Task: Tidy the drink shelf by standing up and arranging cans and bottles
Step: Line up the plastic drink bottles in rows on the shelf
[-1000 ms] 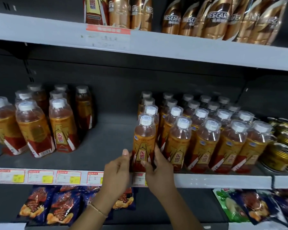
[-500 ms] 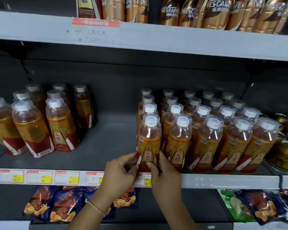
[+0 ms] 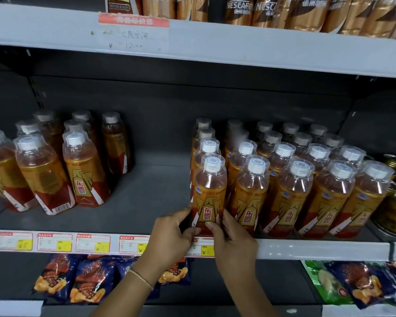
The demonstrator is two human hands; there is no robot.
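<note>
Hands grip one upright clear-plastic bottle (image 3: 209, 197): left hand (image 3: 169, 236) at its 7 o'clock, right hand (image 3: 233, 239) at 5, fingers curled round its glossy label.

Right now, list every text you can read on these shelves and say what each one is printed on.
"NESCAFE": brown coffee bottles, top shelf.
"东鹏特饮": label of the front bottle that the left hand and right hand pinch at its base; same on neighbouring bottles.
"¥ 12.00", handwritten: white price tag on the upper shelf edge; its red header is blurred.
"¥": yellow price tags on the lower shelf edge; the rest is too small.
Snack bags: unreadable.
</note>
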